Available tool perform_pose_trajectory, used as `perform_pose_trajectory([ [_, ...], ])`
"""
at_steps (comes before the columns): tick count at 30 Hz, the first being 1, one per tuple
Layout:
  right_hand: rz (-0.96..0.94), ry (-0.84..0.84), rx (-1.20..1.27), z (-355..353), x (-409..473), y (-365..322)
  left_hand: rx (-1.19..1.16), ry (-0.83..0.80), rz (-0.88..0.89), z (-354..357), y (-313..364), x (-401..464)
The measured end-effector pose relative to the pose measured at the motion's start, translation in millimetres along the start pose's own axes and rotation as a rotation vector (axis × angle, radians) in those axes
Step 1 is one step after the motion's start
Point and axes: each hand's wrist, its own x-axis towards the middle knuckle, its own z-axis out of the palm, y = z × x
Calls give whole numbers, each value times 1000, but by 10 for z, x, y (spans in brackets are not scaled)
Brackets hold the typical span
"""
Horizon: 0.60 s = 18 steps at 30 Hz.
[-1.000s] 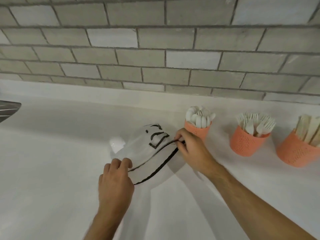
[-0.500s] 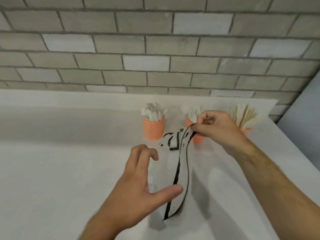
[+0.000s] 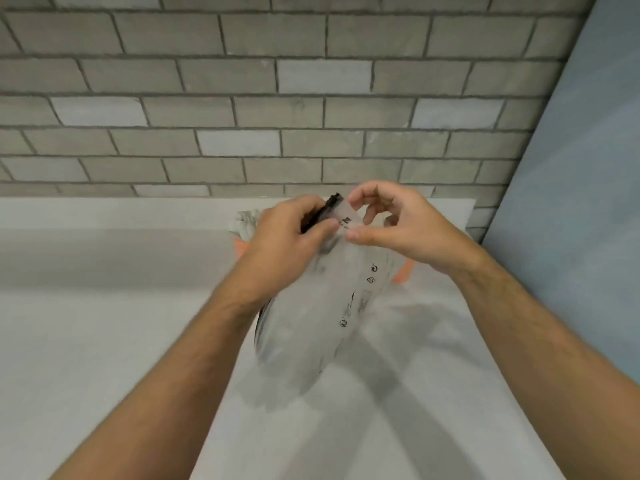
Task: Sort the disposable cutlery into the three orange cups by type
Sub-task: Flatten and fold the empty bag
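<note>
Lifting the clear bag (image 3: 322, 317) off the bench (image 3: 104, 358) now, you're pinching its top with left hand (image 3: 287, 244) and right hand (image 3: 398, 226); orange cups (image 3: 403, 275) at 12 o'clock, sorting looking finished.

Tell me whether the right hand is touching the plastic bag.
Touching. The head view shows the right hand pinching the top edge of the bag between thumb and forefinger, with the left hand gripping the same edge beside it.
</note>
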Motion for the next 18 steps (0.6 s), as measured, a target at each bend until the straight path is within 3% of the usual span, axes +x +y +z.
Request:
perform_pose_trajectory([
  [4, 200, -213, -235, -259, -213, 496, -435, -34, -35, -115, -105, -46],
  [8, 243, -225, -37, -405, -302, 684, -572, 87, -114, -207, -245, -70],
  [11, 289, -225, 81, -401, -296, 757, -596, 208, -180, -304, -393, -29],
  [18, 407, -115, 8, -423, -233, 879, -575, 405, -287, -667, -839, 9],
])
